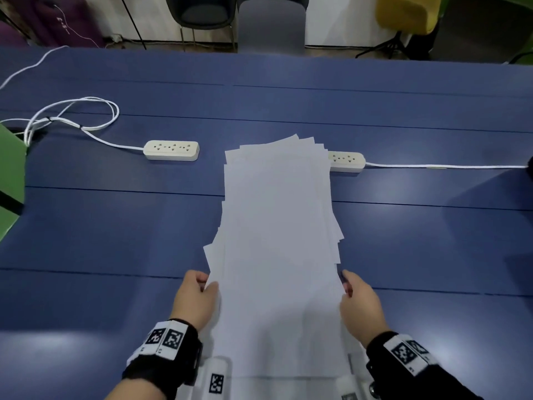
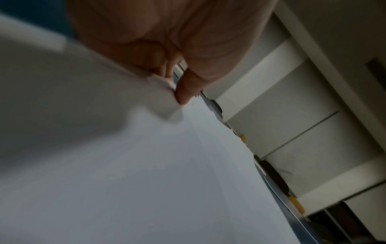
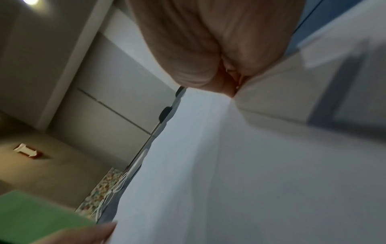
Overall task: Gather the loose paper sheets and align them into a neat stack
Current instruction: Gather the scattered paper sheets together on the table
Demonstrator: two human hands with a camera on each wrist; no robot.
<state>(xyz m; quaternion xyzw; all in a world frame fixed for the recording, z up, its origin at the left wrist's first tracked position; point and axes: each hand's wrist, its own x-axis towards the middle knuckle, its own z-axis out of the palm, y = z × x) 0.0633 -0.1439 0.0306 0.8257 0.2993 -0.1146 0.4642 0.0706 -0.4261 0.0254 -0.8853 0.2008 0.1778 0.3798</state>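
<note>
Several white paper sheets (image 1: 279,241) lie in a loosely fanned pile down the middle of the blue table (image 1: 115,226), their far and side edges uneven. My left hand (image 1: 206,284) pinches the pile's left edge near its front, thumb on top. In the left wrist view that thumb (image 2: 183,92) presses on the paper sheets (image 2: 146,165) with the fingers curled beneath. My right hand (image 1: 347,287) grips the right edge opposite. The right wrist view shows its fingers (image 3: 229,85) closing on the paper sheets (image 3: 229,165).
A white power strip (image 1: 171,150) lies left of the pile's far end. A second power strip (image 1: 347,161) is partly hidden behind the pile's right corner. A coiled white cable (image 1: 72,116) sits far left. Chairs (image 1: 271,24) stand beyond the table's far edge.
</note>
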